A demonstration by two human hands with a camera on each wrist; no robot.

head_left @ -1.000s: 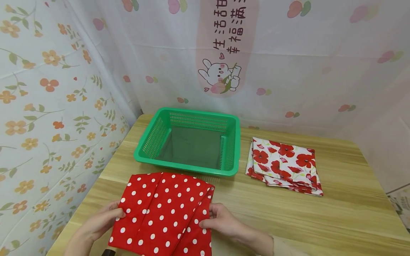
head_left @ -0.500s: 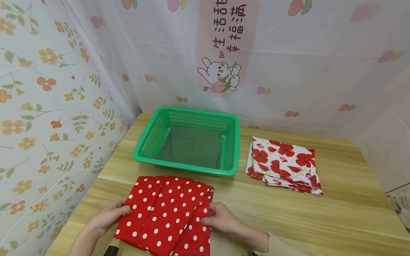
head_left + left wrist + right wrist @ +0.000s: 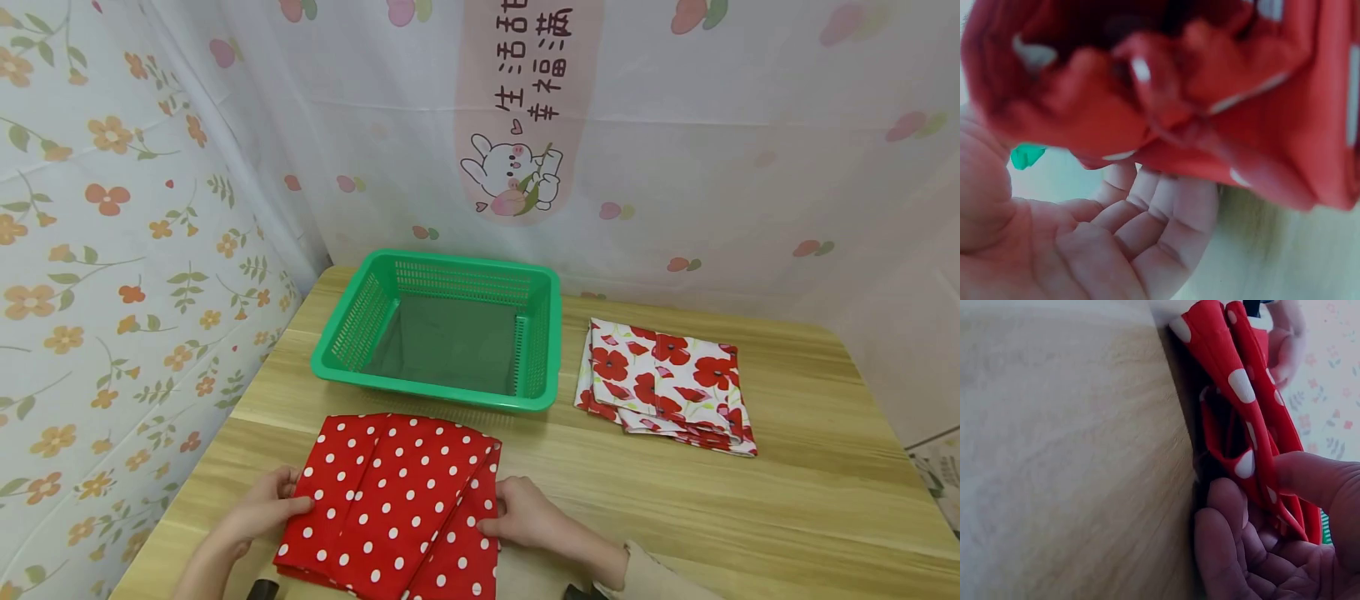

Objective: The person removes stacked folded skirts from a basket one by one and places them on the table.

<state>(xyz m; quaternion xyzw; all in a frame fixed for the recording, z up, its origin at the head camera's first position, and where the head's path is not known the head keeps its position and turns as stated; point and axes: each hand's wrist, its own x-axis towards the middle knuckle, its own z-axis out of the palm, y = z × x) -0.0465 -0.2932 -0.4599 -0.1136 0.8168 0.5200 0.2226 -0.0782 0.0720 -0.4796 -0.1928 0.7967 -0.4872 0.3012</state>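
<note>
We see the left grip (image 3: 258,510) and right grip (image 3: 527,512) pinching opposite sides of the red dotted cloth (image 3: 401,512), nearer than the green basket (image 3: 435,392); the cloth's left edge has shifted rightward, we judge in adjustment.

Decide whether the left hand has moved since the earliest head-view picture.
Yes, the left hand has shifted slightly to the right, judged against the green plastic basket.

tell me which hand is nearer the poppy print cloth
Right: the right hand is left and in front of the poppy print cloth; the left hand is farther left, across the dotted cloth.
</note>
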